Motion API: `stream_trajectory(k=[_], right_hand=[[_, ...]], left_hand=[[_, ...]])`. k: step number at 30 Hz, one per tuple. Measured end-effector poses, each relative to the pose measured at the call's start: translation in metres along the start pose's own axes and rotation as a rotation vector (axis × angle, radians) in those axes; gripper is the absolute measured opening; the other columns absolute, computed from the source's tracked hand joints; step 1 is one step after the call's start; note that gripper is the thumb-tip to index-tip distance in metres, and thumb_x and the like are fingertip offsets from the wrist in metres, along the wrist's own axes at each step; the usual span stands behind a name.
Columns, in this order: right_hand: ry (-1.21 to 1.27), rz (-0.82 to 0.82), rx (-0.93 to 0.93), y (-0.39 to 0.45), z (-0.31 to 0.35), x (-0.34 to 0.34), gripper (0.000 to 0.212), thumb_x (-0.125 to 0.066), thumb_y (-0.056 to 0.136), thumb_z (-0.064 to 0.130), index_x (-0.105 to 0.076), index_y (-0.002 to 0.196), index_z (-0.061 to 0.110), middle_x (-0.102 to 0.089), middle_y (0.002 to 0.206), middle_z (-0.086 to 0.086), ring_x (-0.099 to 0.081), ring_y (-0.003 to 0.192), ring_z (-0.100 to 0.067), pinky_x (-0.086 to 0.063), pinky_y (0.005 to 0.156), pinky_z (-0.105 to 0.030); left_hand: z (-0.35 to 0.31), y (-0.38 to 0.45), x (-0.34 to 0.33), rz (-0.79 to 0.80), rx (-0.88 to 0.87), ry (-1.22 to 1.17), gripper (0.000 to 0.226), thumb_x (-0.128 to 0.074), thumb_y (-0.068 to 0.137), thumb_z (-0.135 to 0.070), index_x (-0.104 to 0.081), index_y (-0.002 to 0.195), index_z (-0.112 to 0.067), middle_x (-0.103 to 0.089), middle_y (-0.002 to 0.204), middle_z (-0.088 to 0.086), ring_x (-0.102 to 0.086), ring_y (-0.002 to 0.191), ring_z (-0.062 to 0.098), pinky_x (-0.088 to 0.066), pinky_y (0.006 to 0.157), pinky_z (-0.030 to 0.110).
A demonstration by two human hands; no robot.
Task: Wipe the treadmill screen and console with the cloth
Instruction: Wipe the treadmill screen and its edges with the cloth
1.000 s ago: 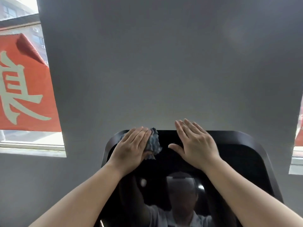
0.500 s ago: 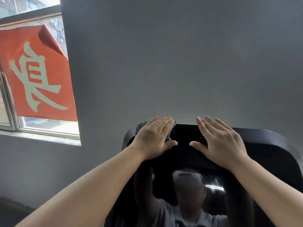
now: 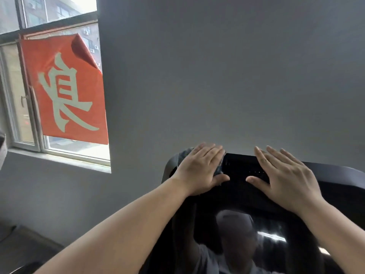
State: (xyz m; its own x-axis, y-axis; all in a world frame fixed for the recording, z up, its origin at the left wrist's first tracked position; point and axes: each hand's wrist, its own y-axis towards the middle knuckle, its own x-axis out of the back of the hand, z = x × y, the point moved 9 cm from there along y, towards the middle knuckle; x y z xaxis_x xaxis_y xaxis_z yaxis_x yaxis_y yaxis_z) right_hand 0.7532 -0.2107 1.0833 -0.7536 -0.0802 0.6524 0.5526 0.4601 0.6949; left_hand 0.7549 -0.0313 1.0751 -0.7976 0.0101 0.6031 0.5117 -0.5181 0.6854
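Note:
The black treadmill console [image 3: 335, 178] fills the lower right, and its glossy screen [image 3: 276, 240] below mirrors my arms and head. My left hand [image 3: 199, 171] lies flat on the console's top left corner, pressing a grey-blue cloth [image 3: 184, 153] against it. Only the cloth's edges show, past my fingers and beside my thumb. My right hand [image 3: 286, 178] rests flat and spread on the console's upper part, to the right of the left hand, with nothing in it.
A plain grey wall [image 3: 227, 76] stands right behind the console. At the left is a window [image 3: 11, 95] with a sill, partly covered by an orange banner [image 3: 65, 91] with a pale character. A dark floor shows at the lower left.
My left hand has slid the cloth left and up to the console's top left corner. My view has turned left, so the console sits further right. My right hand stays flat on the console.

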Motion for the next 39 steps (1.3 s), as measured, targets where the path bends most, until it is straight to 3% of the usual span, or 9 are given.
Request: stream_trajectory(k=[4, 9, 13, 18, 21, 27, 31, 36, 39], right_hand=[[-0.016, 0.023, -0.010, -0.002, 0.003, 0.005, 0.086, -0.026, 0.093, 0.072, -0.044, 0.148, 0.009, -0.058, 0.141, -0.007, -0.049, 0.136, -0.023, -0.023, 0.118, -0.038], [-0.096, 0.140, 0.031, 0.004, 0.008, 0.005, 0.094, -0.014, 0.092, 0.078, -0.039, 0.150, 0.009, -0.053, 0.146, -0.008, -0.048, 0.137, -0.028, -0.024, 0.119, -0.050], [-0.020, 0.104, 0.245, 0.037, 0.076, 0.011, 0.085, -0.019, 0.095, 0.071, -0.039, 0.151, 0.010, -0.046, 0.151, -0.012, -0.042, 0.141, -0.028, -0.029, 0.119, -0.048], [0.072, 0.126, 0.394, 0.075, 0.171, -0.018, 0.083, -0.018, 0.095, 0.068, -0.039, 0.151, 0.010, -0.042, 0.154, -0.015, -0.040, 0.142, -0.033, -0.031, 0.117, -0.049], [0.028, 0.103, 0.431, 0.072, 0.208, -0.035, 0.079, -0.017, 0.097, 0.067, -0.042, 0.149, 0.014, -0.046, 0.150, -0.016, -0.039, 0.141, -0.037, -0.031, 0.115, -0.054], [0.012, 0.147, 0.373, 0.073, 0.214, -0.038, 0.083, -0.005, 0.092, 0.076, -0.032, 0.154, 0.027, -0.032, 0.160, -0.007, -0.020, 0.150, -0.029, -0.015, 0.122, -0.047], [0.107, 0.188, 0.366, 0.079, 0.211, -0.033, 0.084, 0.001, 0.090, 0.072, -0.029, 0.156, 0.029, -0.025, 0.164, 0.000, -0.013, 0.153, -0.023, -0.008, 0.123, -0.041], [0.358, 0.349, 0.293, 0.091, 0.204, -0.035, 0.080, -0.010, 0.094, 0.067, -0.016, 0.159, 0.021, -0.017, 0.166, 0.001, -0.007, 0.153, -0.015, -0.003, 0.122, -0.033], [0.332, 0.346, 0.295, 0.091, 0.205, -0.035, 0.086, -0.010, 0.091, 0.070, -0.015, 0.159, 0.017, -0.016, 0.166, -0.004, -0.009, 0.153, -0.017, -0.005, 0.122, -0.035]], left_hand=[[0.016, -0.022, 0.000, -0.009, 0.100, -0.033, 0.075, -0.032, 0.097, -0.060, -0.045, 0.145, -0.004, -0.051, 0.147, 0.012, -0.044, 0.138, 0.028, -0.029, 0.119, 0.043], [0.055, -0.073, -0.007, -0.007, 0.361, -0.081, 0.076, -0.028, 0.097, -0.057, -0.037, 0.149, -0.002, -0.042, 0.153, 0.015, -0.035, 0.145, 0.029, -0.023, 0.122, 0.041], [0.050, -0.099, -0.016, -0.038, 0.567, -0.108, 0.072, -0.024, 0.101, -0.051, -0.033, 0.150, 0.001, -0.036, 0.157, 0.018, -0.030, 0.147, 0.031, -0.023, 0.122, 0.042], [0.024, -0.159, -0.023, -0.024, 0.785, -0.194, 0.074, 0.000, 0.105, -0.048, -0.025, 0.154, 0.001, -0.029, 0.160, 0.019, -0.028, 0.148, 0.031, -0.027, 0.120, 0.043], [0.005, -0.193, -0.026, -0.019, 0.828, -0.229, 0.072, -0.001, 0.106, -0.049, -0.025, 0.154, 0.000, -0.031, 0.159, 0.019, -0.028, 0.148, 0.031, -0.028, 0.121, 0.043], [-0.020, -0.235, -0.027, 0.035, 0.923, -0.206, 0.073, -0.003, 0.106, -0.052, -0.027, 0.153, -0.001, -0.032, 0.159, 0.016, -0.029, 0.148, 0.029, -0.027, 0.121, 0.043], [0.005, -0.191, -0.032, 0.142, 0.943, -0.272, 0.076, -0.005, 0.100, -0.052, -0.012, 0.157, -0.002, -0.016, 0.164, 0.017, -0.015, 0.152, 0.030, -0.016, 0.124, 0.043], [0.071, -0.091, -0.060, 0.164, 0.736, -0.166, 0.068, -0.026, 0.101, -0.032, 0.000, 0.159, -0.007, -0.004, 0.166, 0.016, -0.004, 0.154, 0.030, -0.013, 0.124, 0.043], [0.058, -0.109, -0.054, 0.168, 0.713, -0.148, 0.065, -0.011, 0.100, -0.032, -0.006, 0.158, -0.004, -0.010, 0.166, 0.017, -0.006, 0.154, 0.029, -0.013, 0.123, 0.040]])
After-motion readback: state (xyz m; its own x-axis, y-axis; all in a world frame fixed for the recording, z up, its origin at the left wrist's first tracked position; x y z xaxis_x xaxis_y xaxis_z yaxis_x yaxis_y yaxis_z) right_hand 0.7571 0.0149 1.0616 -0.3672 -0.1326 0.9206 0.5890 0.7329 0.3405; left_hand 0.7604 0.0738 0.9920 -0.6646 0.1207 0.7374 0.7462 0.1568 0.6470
